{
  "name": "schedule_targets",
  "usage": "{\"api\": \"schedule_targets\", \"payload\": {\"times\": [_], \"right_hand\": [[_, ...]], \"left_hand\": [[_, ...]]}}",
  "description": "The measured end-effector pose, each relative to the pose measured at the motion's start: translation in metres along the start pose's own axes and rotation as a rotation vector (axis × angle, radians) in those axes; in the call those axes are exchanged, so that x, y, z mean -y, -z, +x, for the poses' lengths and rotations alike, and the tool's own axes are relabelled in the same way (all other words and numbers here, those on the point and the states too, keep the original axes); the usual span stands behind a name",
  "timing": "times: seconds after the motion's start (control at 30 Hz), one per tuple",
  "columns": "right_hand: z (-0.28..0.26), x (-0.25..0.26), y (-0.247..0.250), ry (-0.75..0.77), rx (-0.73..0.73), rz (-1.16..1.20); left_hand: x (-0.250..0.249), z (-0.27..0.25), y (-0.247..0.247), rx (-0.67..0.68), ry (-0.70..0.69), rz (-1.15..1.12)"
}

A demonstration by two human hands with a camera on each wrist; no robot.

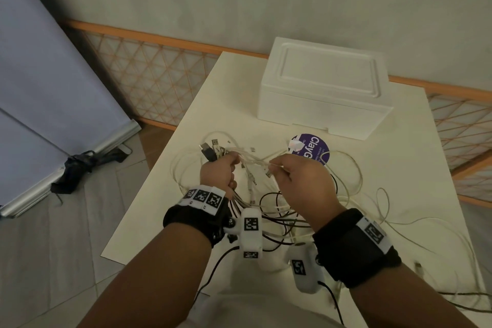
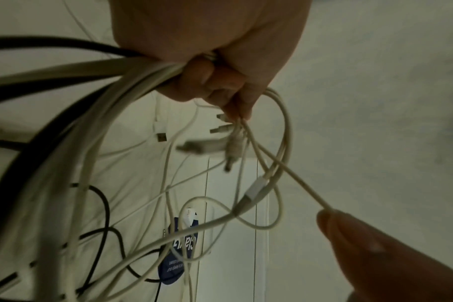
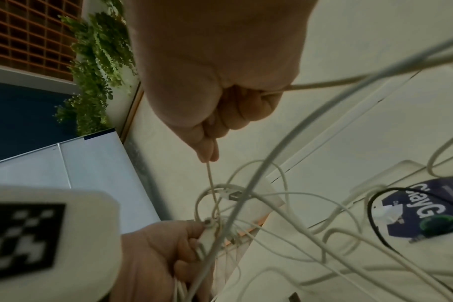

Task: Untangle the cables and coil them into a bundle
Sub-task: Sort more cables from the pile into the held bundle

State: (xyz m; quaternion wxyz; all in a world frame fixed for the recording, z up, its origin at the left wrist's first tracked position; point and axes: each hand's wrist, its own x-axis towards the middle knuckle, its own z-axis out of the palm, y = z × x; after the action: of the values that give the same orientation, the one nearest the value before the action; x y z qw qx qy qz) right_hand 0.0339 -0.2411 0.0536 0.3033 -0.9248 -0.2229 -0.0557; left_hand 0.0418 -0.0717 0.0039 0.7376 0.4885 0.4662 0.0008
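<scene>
A tangle of white and black cables hangs between my hands above the cream table. My left hand grips a gathered bunch of cables, with several USB plugs sticking out past its fingers. My right hand pinches one thin white cable between thumb and fingertip and holds it taut toward the left hand. In the left wrist view the fingers curl round the bunch, and the right hand's fingertip holds the stretched white strand. Loose loops trail over the table to the right.
A white foam box stands at the table's far side. A round purple sticker lies just beyond my hands, under some cable. An orange lattice fence runs behind the table, and a grey panel leans at the left on the floor.
</scene>
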Motion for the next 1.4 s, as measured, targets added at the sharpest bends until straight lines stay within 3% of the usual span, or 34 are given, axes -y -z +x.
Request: {"api": "schedule_targets", "payload": {"times": [0.1, 0.2, 0.3, 0.4, 0.57, 0.8, 0.97, 1.17, 1.3, 1.4], "right_hand": [[-0.003, -0.002, 0.001, 0.000, -0.039, 0.037], [-0.002, -0.007, -0.001, -0.119, -0.025, 0.077], [0.002, -0.010, -0.004, -0.196, 0.100, 0.012], [0.007, -0.010, -0.006, -0.187, 0.243, -0.023], [0.007, -0.010, -0.007, -0.181, 0.335, -0.045], [0.000, -0.010, -0.006, -0.126, 0.426, -0.070], [0.003, -0.015, -0.005, -0.195, 0.410, 0.004], [0.015, -0.008, -0.025, -0.223, 0.589, -0.084], [0.020, -0.010, -0.033, -0.338, 0.383, 0.093], [0.021, -0.013, -0.024, -0.415, 0.260, 0.302]], "left_hand": [[-0.004, 0.004, 0.000, 0.018, 0.117, -0.032], [-0.003, 0.004, 0.000, 0.129, 0.262, -0.019], [0.005, -0.006, -0.002, 0.247, 0.322, -0.027], [0.013, -0.011, -0.005, 0.281, 0.284, -0.017], [0.007, 0.006, 0.009, 0.023, 0.109, 0.092], [0.000, 0.009, 0.009, -0.053, 0.074, 0.039], [0.004, 0.007, 0.006, -0.023, -0.026, 0.177], [0.014, -0.001, -0.005, 0.075, -0.003, 0.079], [0.009, 0.003, -0.005, 0.101, 0.030, 0.053], [0.003, 0.008, 0.000, 0.131, 0.139, 0.040]]}}
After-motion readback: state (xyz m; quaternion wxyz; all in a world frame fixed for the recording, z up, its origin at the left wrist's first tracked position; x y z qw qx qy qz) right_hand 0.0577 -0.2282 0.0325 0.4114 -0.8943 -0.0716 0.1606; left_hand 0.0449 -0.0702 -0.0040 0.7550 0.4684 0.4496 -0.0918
